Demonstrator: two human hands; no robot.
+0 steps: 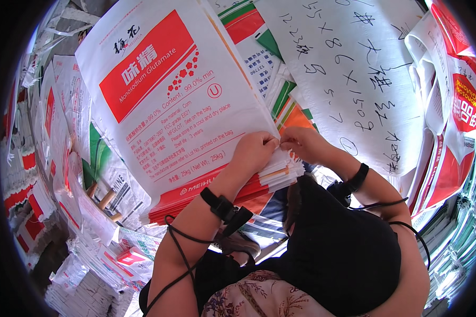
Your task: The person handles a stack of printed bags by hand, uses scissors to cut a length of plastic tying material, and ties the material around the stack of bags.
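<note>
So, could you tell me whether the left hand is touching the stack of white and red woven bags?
Touching. The head view shows the left hand with its fingers pinching the corner edge of the stack of white and red woven bags, no gap visible.

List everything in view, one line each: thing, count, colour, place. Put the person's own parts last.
top sack: one, white with red panel, upper middle, lying on the stack
sack stack: count unclear, red and white edges, under both hands
handwritten sack: one, white with black writing, upper right
loose sacks: count unclear, white, red, green, left side
left hand: one, pinching the top sack's corner
right hand: one, at the same corner
wrist bands: two, black, cabled
</note>
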